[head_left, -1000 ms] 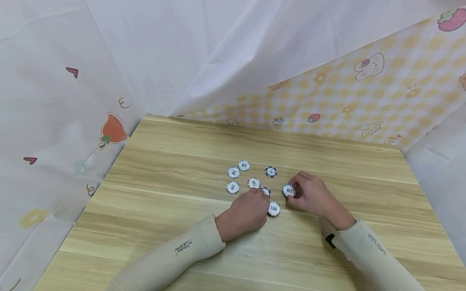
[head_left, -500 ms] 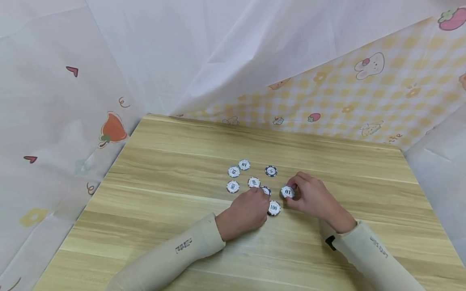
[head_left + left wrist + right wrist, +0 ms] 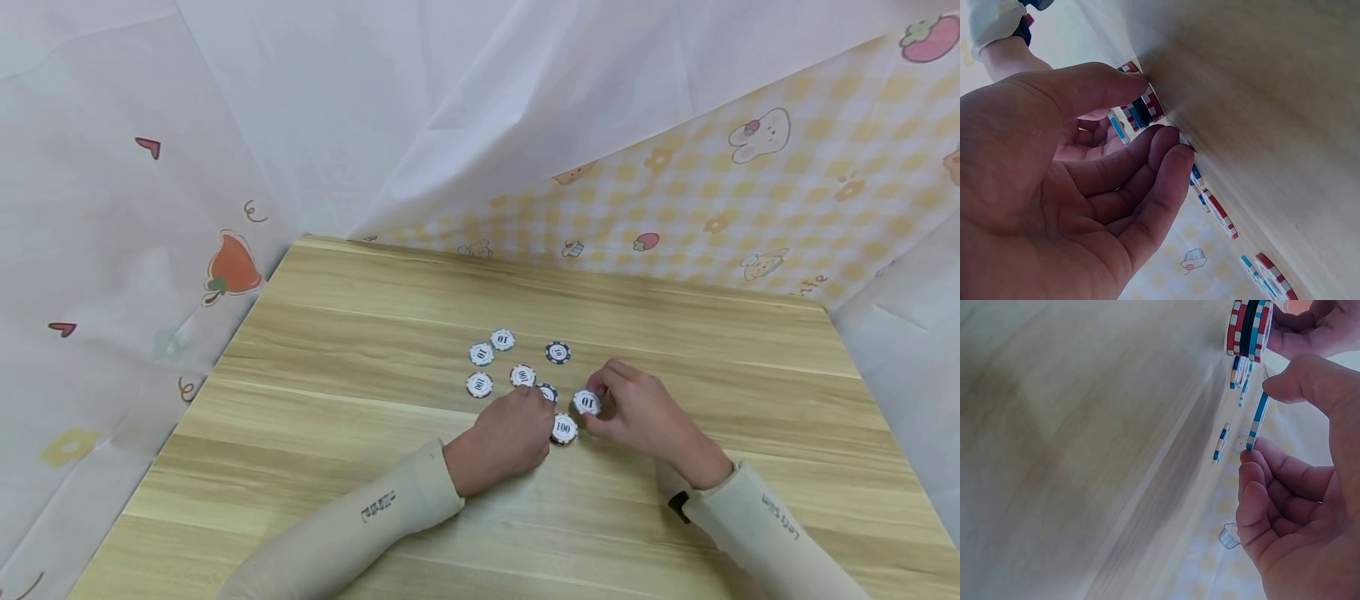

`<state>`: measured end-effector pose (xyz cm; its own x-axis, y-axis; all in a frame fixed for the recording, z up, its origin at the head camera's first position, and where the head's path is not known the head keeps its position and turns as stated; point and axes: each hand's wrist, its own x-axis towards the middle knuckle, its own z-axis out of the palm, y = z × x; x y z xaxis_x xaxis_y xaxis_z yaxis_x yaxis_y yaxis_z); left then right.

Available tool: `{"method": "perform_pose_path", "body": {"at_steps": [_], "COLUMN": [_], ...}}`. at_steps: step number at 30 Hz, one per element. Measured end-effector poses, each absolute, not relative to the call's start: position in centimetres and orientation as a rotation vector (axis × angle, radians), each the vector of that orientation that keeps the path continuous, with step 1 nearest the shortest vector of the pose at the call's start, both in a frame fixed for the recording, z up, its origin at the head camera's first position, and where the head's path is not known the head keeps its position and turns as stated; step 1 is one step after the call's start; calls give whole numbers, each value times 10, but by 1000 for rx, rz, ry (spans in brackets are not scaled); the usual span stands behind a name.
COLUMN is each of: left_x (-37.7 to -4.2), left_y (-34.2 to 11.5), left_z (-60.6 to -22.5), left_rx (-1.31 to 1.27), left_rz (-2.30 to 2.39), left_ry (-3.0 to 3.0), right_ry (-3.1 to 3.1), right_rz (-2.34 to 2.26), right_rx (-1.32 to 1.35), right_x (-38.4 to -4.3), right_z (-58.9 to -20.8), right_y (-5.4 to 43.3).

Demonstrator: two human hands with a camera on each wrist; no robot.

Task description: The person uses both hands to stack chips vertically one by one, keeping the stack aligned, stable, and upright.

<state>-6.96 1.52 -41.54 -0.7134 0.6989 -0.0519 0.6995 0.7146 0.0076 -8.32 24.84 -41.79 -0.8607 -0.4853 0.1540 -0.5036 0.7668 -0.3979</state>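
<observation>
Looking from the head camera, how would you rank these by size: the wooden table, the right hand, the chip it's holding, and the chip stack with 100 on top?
1. Wooden table
2. Right hand
3. Held chip and chip stack: too alike to rank.

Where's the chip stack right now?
In the head view, the chip stack sits on the table, just right of the left hand and lower left of the light-blue 10 chip pinched in the right hand.

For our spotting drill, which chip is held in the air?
The 10 chip pinched by the right hand; others lie on the table, some stacked.
</observation>
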Motion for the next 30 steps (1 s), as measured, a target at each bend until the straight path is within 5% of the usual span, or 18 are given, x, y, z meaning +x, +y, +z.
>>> {"method": "perform_pose_path", "body": {"at_steps": [30], "left_x": [-71], "left_y": [14], "left_z": [-417], "left_rx": [1235], "left_rz": [-60], "left_ry": [2893], "right_ry": [-2904], "right_rz": [675], "right_rx": [974], "right_x": [-65], "right_z": [-415], "right_y": [223]}}
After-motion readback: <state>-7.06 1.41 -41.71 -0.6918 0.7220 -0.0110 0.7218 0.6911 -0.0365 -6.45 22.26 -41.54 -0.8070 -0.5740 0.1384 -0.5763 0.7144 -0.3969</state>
